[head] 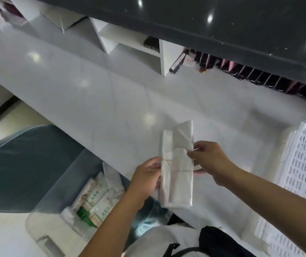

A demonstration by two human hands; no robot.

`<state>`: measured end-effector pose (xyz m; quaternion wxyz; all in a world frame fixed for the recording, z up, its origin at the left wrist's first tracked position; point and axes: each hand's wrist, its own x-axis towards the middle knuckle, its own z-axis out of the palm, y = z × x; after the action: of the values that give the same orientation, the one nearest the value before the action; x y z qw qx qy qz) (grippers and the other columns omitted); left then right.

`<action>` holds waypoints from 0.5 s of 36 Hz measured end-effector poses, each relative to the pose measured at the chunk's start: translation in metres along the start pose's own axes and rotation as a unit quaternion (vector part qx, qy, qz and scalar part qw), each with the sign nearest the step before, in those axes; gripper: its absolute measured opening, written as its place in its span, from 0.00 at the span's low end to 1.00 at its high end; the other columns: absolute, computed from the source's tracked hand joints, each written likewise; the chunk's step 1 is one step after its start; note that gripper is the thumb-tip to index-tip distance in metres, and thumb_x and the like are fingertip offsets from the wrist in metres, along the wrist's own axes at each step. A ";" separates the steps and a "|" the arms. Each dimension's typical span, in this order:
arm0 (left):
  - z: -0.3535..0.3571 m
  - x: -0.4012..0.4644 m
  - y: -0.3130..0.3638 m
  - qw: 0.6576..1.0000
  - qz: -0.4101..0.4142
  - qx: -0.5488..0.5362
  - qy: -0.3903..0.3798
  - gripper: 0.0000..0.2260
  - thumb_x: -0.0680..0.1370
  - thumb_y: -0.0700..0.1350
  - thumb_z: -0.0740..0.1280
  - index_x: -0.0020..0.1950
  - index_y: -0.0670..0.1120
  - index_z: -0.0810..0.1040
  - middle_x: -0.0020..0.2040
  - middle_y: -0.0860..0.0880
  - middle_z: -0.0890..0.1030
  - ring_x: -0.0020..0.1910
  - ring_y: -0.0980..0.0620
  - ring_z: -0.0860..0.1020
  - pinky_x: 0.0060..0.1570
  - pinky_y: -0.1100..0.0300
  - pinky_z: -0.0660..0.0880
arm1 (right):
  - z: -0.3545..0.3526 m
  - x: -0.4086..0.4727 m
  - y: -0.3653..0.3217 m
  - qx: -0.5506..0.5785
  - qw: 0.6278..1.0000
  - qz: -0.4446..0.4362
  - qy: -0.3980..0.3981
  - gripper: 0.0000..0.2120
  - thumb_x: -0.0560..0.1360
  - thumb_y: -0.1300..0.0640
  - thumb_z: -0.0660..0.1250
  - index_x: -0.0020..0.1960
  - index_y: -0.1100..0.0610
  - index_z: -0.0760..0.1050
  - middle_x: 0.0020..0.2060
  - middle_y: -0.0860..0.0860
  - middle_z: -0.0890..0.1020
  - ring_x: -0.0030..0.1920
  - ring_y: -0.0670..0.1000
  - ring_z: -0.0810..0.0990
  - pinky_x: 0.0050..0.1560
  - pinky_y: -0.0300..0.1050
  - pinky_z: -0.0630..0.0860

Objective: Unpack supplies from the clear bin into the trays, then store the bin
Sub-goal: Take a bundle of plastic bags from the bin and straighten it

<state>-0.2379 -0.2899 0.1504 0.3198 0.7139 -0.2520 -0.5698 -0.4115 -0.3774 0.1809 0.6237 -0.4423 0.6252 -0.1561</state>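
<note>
Hands (pixel 146 176) (pixel 208 156) flanking bag bundle (pixel 176 173)

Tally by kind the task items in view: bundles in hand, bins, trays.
Banded bundle of clear bags, held by left hand and right hand: 1
Clear bin: 1
White slotted tray: 1
Total: 3

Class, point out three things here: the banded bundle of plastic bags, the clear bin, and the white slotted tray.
bundle of plastic bags (pixel 176 175), head view, its middle
clear bin (pixel 43 232), head view, near wall
white slotted tray (pixel 304 164), head view, slotted side
</note>
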 end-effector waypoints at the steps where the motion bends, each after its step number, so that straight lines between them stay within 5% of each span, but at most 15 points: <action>1: -0.001 0.000 -0.002 1.000 0.002 0.005 0.005 0.18 0.77 0.35 0.63 0.60 0.53 0.82 0.49 0.51 0.86 0.51 0.44 0.84 0.54 0.46 0.81 | 0.005 0.002 0.000 0.011 1.000 0.007 -0.011 0.03 0.76 0.66 0.67 0.47 0.62 0.80 0.43 0.62 0.83 0.37 0.54 0.83 0.30 0.43 0.80; 8: -0.002 -0.011 -0.006 1.000 -0.006 0.017 0.016 0.21 0.79 0.34 0.60 0.49 0.61 0.81 0.43 0.64 0.85 0.49 0.57 0.83 0.56 0.54 0.80 | 0.013 0.012 0.007 0.017 0.998 0.015 -0.058 0.04 0.76 0.66 0.67 0.48 0.62 0.81 0.39 0.59 0.82 0.37 0.54 0.81 0.29 0.42 0.79; 12: -0.002 -0.014 -0.002 0.999 -0.024 -0.025 0.032 0.12 0.80 0.41 0.66 0.61 0.54 0.79 0.53 0.55 0.83 0.52 0.54 0.83 0.57 0.51 0.80 | 0.014 0.012 0.015 0.036 0.996 0.026 -0.076 0.05 0.75 0.68 0.67 0.49 0.62 0.81 0.38 0.59 0.82 0.33 0.51 0.82 0.30 0.44 0.79; 18: 0.000 -0.010 0.001 0.999 -0.027 -0.015 0.022 0.20 0.74 0.39 0.73 0.64 0.50 0.76 0.55 0.52 0.83 0.51 0.52 0.83 0.53 0.50 0.82 | 0.019 0.012 0.031 -0.074 0.996 -0.039 0.016 0.15 0.72 0.62 0.72 0.53 0.52 0.68 0.46 0.57 0.78 0.44 0.59 0.82 0.37 0.59 0.84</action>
<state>-0.2405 -0.2832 0.1576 0.3204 0.7282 -0.2167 -0.5657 -0.4034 -0.3625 0.1463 0.5729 -0.5085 0.6273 -0.1404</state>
